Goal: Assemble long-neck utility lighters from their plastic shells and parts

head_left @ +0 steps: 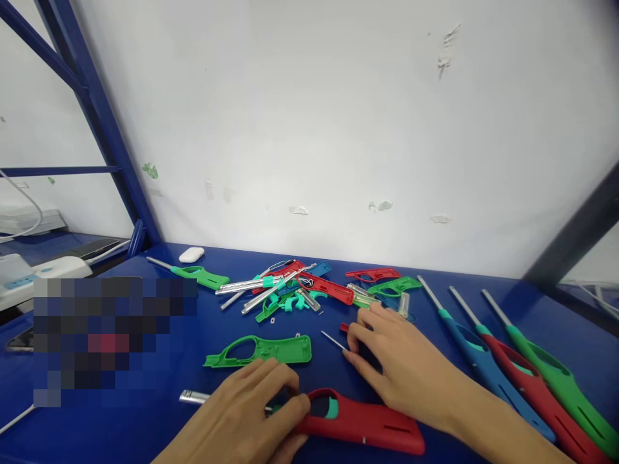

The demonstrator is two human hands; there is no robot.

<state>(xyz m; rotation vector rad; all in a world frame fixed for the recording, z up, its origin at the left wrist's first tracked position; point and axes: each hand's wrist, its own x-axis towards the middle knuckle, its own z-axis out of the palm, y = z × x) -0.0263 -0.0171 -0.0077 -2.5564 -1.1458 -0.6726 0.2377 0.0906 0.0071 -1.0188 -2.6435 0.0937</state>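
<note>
My left hand [261, 412] is closed round the neck of a red long-reach lighter [365, 422], which lies across the front of the table with a teal trigger. Its silver tube [193, 397] sticks out on the left side of the hand. My right hand [391, 354] rests low over the table, fingers curled, at the end of a thin metal shaft [333, 339] that looks like a screwdriver's; its handle is hidden. A small red part [344, 327] shows by the index finger. A green half-shell of a lighter [271, 350] lies open side up beyond the left hand.
Loose lighter parts [285, 287] are heaped at the back: tubes, shells, teal pieces. More shells [372, 275] and a clear fuel tank [403, 304] lie right of it. Blue [483, 361], red and green lighters line the right. A green lighter [200, 277] and white case [192, 254] sit back left.
</note>
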